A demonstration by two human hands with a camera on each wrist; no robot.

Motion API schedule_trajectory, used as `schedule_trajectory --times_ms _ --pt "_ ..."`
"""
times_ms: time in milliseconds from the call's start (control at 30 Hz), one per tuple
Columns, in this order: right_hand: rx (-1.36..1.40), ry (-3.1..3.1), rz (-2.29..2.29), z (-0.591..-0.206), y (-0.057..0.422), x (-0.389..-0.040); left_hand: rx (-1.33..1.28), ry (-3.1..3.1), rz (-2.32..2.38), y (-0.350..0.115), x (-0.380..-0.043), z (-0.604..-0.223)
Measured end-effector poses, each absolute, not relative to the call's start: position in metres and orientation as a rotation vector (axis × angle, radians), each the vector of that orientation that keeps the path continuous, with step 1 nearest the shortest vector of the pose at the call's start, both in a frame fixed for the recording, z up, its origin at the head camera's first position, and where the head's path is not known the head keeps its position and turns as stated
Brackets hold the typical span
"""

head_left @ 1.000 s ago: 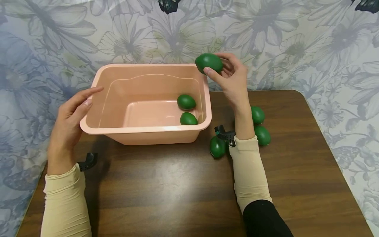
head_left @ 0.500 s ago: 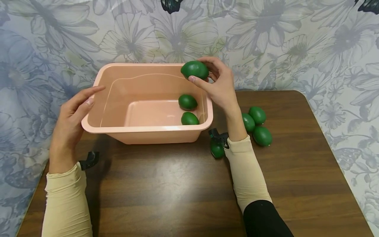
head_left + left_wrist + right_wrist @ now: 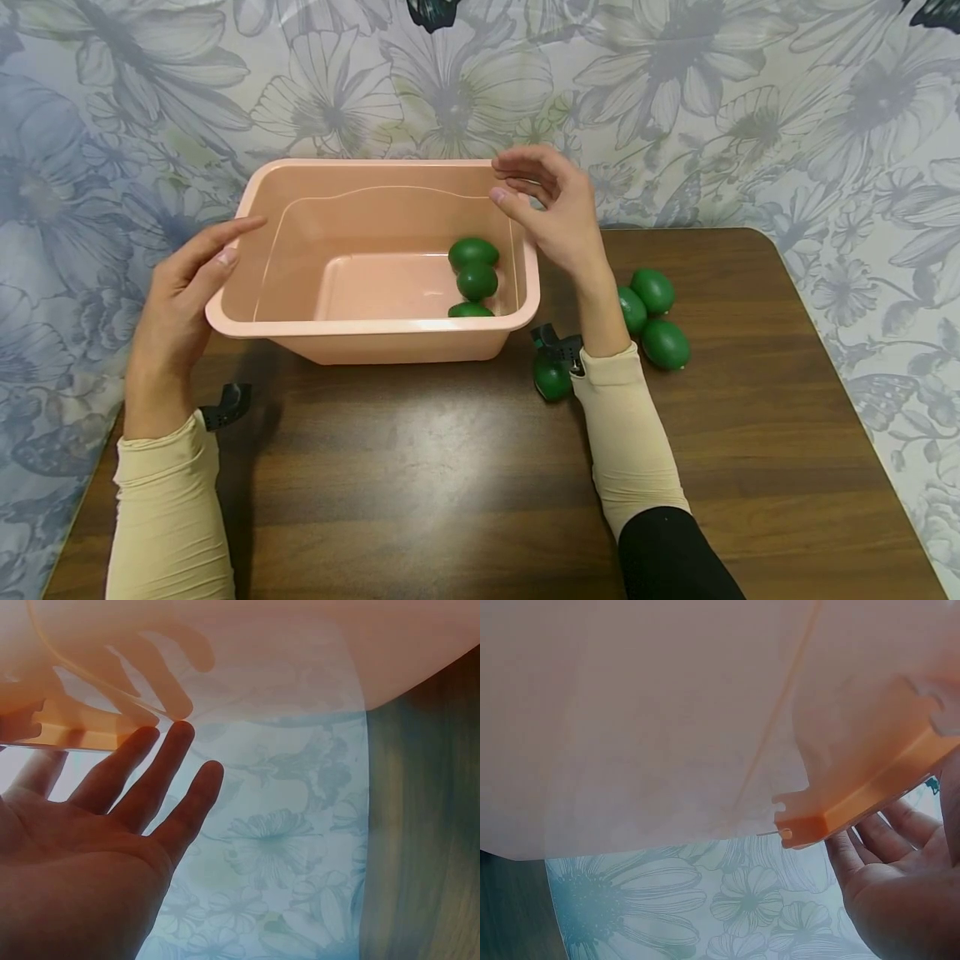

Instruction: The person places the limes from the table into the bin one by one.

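Observation:
A peach plastic basin stands at the back of the table, with three green limes at its right end. The lowest lime is partly hidden by the front rim. My left hand holds the basin's left rim, thumb and index finger over the edge; the left wrist view shows the other fingers stretched out below the rim. Over the right rim, my right hand has loosely bent fingers with nothing between them. On the table beside the right forearm lie several more limes, one partly covered by the wrist camera mount.
The brown wooden table ends at the back against a flower-patterned cloth. Black camera mounts stick out from both wrists. Dark objects show at the top edge.
My right hand has moved left over the basin and let go of the lime, which is now inside with the other two; those have shifted. My left hand stays on the rim.

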State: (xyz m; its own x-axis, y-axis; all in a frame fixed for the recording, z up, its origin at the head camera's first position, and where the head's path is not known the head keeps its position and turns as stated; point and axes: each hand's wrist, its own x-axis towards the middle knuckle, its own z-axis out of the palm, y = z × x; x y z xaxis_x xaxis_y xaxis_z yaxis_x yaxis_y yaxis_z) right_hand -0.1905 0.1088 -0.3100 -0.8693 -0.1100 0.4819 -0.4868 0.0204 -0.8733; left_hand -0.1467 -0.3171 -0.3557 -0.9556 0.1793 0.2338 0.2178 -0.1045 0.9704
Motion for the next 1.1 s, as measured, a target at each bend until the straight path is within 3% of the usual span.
schedule_trajectory --times_ms 1100 --pt "0.521 -2.035 1.951 -0.31 0.135 -0.18 -0.45 -2.075 -2.285 -0.319 -0.147 -0.357"
